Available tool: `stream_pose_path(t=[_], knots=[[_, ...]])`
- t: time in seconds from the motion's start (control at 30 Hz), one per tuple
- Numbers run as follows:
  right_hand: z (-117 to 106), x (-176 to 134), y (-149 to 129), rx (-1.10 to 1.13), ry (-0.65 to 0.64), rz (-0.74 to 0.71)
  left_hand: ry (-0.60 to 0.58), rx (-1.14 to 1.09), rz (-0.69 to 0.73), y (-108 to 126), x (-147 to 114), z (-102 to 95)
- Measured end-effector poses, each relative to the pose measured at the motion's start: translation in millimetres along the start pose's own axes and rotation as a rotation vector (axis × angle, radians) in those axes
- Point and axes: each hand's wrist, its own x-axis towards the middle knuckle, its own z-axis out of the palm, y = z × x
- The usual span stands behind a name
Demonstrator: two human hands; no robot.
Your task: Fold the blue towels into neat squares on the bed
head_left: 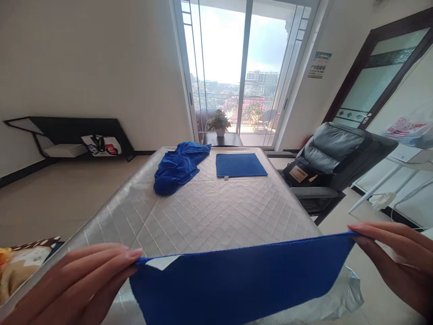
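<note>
A blue cloth (243, 280) hangs stretched between my two hands over the near end of the table. My left hand (81, 280) pinches its upper left corner, beside a white label (163, 262). At the upper right corner, my right hand (399, 257) grips the cloth between thumb and fingers. Farther back on the table, a second blue cloth (241, 165) lies flat as a neat rectangle with a small tag at its front edge. Left of it is a crumpled heap of blue cloth (179, 167).
The table (216, 212) wears a silvery quilted cover. To its right stands a black leather armchair (338, 149) with a dark bag (299, 174) on it. A potted plant (219, 124) is beyond the far edge, before glass doors. A patterned blanket (27, 266) lies at lower left.
</note>
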Motion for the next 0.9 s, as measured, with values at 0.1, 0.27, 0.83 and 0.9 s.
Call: stream_pose_path(t=[0.1, 0.27, 0.83, 0.9], knots=[[23, 20, 21, 0.020, -0.114, 0.069, 0.028, -0.093, -0.128, 11, 61, 26.8], [105, 68, 89, 0.119, -0.337, 0.107, -0.164, -0.295, -0.152, -27, 145, 110.8], [342, 132, 255, -0.072, -0.213, 0.500, -0.040, -0.138, -0.221, -120, 227, 378.6], [374, 82, 260, -0.117, -0.357, 0.582, -0.194, -0.117, -0.188, -122, 188, 405.3]])
